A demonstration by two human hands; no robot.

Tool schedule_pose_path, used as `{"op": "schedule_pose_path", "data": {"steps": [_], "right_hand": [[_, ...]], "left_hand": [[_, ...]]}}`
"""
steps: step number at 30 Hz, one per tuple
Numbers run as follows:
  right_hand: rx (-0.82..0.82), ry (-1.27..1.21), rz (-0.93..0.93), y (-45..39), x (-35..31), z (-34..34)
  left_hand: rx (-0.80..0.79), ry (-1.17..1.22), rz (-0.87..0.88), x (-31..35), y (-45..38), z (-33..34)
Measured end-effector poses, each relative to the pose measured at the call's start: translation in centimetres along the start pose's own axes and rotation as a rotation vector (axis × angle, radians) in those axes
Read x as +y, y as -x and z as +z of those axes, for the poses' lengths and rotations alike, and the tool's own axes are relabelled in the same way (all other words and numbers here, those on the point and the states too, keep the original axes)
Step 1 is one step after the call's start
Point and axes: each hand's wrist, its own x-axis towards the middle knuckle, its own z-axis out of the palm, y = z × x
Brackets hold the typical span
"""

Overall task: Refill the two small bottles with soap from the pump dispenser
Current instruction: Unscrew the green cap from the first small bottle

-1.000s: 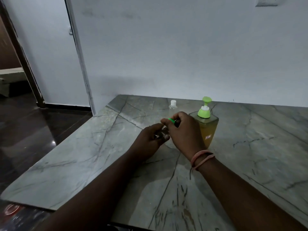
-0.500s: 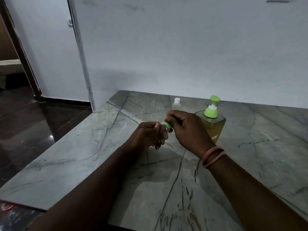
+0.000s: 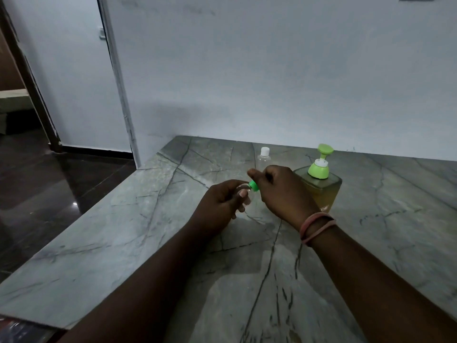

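Note:
My left hand [image 3: 220,206] grips a small clear bottle [image 3: 248,198], held tilted above the marble counter [image 3: 148,231]. Its green cap [image 3: 253,186] is pinched between the thumb and fingers of my right hand [image 3: 284,191]. I cannot tell whether the cap is still on the neck. A second small clear bottle [image 3: 263,158] with a white cap stands upright behind my hands, near the wall. The pump dispenser [image 3: 320,184], a square bottle of yellow soap with a green pump head, stands just right of my right hand, partly hidden by it.
The counter ends at a white wall [image 3: 272,82] behind the bottles. Its left edge drops to a dark glossy floor [image 3: 49,184]. A doorway [image 3: 14,95] opens at the far left. Two pink bands [image 3: 315,226] circle my right wrist.
Both hands have lifted slightly with the small bottle. More of the green cap now shows between my right fingers. The view has shifted a little; the dispenser and the white-capped bottle have not moved.

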Motion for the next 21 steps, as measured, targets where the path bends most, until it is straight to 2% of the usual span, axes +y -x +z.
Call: {"op": "schedule_pose_path", "data": {"steps": [6,9,11,13,16,19,21], "right_hand": [[-0.155,-0.218,-0.208,-0.5,-0.1,-0.1],[-0.159,-0.276,-0.079,-0.8,-0.3,0.0],[-0.085,-0.101,0.017,-1.0,-0.6,-0.1],[-0.032,-0.028,-0.016,-1.1,-0.7,-0.1],[-0.124,-0.187,-0.112,-1.0,-0.8,0.0],[-0.218,-0.237,-0.219,-1.1,-0.8,0.0],[-0.223,-0.261,-0.165,-1.2,-0.9,0.2]], "left_hand": [[0.046,0.345,-0.079,0.2,-0.2,-1.2],[0.064,0.299,-0.05,0.1,-0.3,-1.0],[0.08,0.229,-0.027,0.1,-0.3,-0.8],[0.085,0.209,-0.03,0.2,-0.2,-0.7],[0.115,0.345,-0.112,0.3,-0.3,-1.1],[0.156,0.429,-0.161,0.4,-0.4,-1.4],[0.166,0.423,-0.141,0.4,-0.5,-1.4]]}}
